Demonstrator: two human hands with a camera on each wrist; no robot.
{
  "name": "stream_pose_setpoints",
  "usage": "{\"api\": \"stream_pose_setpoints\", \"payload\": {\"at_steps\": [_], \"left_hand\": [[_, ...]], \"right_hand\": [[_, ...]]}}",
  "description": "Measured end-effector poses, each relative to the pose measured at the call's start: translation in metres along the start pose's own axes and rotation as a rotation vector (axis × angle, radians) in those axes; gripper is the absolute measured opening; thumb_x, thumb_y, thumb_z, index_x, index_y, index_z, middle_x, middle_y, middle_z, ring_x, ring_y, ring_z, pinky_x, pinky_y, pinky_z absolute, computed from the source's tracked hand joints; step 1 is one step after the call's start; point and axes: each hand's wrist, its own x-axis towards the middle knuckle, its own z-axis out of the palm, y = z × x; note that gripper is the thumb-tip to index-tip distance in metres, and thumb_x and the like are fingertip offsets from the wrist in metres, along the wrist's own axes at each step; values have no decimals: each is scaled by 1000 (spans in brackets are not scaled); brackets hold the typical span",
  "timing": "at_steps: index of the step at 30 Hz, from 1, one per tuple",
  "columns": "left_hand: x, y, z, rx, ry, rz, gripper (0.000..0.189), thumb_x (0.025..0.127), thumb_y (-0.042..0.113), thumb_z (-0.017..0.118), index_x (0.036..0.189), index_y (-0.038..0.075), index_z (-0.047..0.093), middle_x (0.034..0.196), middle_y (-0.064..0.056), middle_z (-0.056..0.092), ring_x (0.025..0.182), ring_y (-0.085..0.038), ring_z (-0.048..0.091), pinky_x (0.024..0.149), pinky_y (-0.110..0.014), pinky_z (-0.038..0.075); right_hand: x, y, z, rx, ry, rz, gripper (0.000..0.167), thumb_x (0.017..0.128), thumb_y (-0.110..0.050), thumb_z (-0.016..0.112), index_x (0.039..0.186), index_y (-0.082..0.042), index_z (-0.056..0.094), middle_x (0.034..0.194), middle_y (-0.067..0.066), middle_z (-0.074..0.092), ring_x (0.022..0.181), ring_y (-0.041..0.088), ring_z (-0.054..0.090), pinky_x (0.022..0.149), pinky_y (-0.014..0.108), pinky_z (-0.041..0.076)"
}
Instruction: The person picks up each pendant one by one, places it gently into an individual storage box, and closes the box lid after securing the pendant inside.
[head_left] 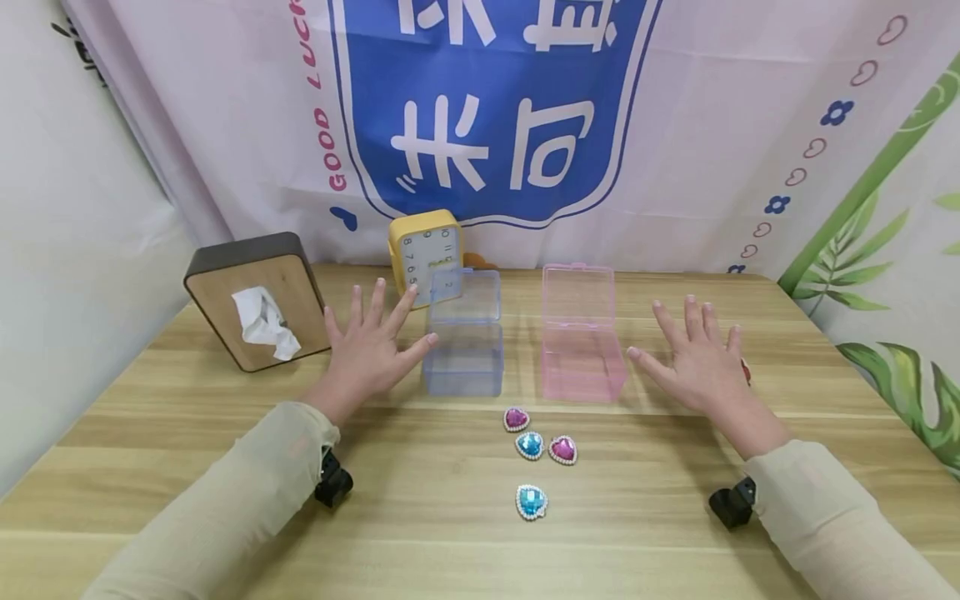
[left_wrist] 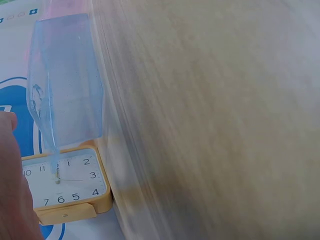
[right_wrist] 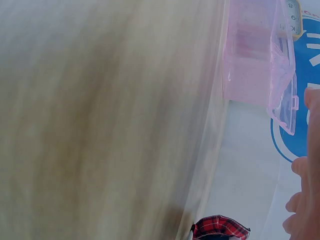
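My left hand (head_left: pixel 367 354) is held with its fingers spread, just left of a clear blue box (head_left: pixel 463 367) whose lid stands up. My right hand (head_left: pixel 701 362) is spread likewise, right of a clear pink box (head_left: pixel 581 367) with a raised lid. Neither hand holds anything. In front of the boxes lie heart-shaped gems with pearly rims: a pink gem (head_left: pixel 516 419), a blue gem (head_left: pixel 529 445), another pink gem (head_left: pixel 563 450) and, nearer, another blue gem (head_left: pixel 531 502). Both boxes look empty.
A yellow clock (head_left: pixel 427 250) stands behind the blue box. At the left is a wooden tissue box (head_left: pixel 262 308). Behind the right hand, a small red thing (head_left: pixel 746 372) is mostly hidden; the right wrist view shows red plaid cloth (right_wrist: pixel 220 227). A printed curtain (head_left: pixel 675 167) hangs behind the table.
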Motion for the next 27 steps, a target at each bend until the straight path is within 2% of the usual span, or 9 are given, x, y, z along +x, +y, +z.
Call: {"api": "stream_pose_setpoints", "payload": {"at_steps": [11,15,19,24,27], "left_hand": [[-2,0,-4,-17,13,16,81,82,77,21,148,36,1,154,-11,-14,138,-38,-15,101,-67,-15],[-2,0,-5,-78,8,18,80,84,74,26,148,36,-3,154,-11,-15,139,-37,-15,103,-67,-9],[-2,1,-5,-213,15,33,80,87,67,36,149,32,0,155,-13,-9,140,-39,-7,105,-67,3],[-3,3,-3,-474,49,79,75,91,46,51,150,29,9,155,-12,5,140,-37,9,105,-64,15],[-5,4,-1,-615,44,73,73,90,40,55,149,32,12,155,-9,14,139,-36,16,105,-62,21]], "right_hand": [[0,-2,-3,12,21,-12,83,89,-67,30,150,-15,8,149,30,-8,136,49,-6,99,72,-4],[-2,-9,-6,74,67,-43,82,91,-62,34,150,-11,9,149,30,-6,136,49,-4,102,70,1],[-5,-21,-10,164,120,-99,78,93,-54,40,149,-6,13,151,29,1,137,47,2,104,67,10],[-9,-40,-16,237,148,-157,75,94,-47,44,148,-6,15,152,25,7,138,43,9,101,68,20],[-12,-53,-17,273,161,-197,74,94,-44,47,148,-6,16,152,23,10,137,43,15,101,66,23]]}}
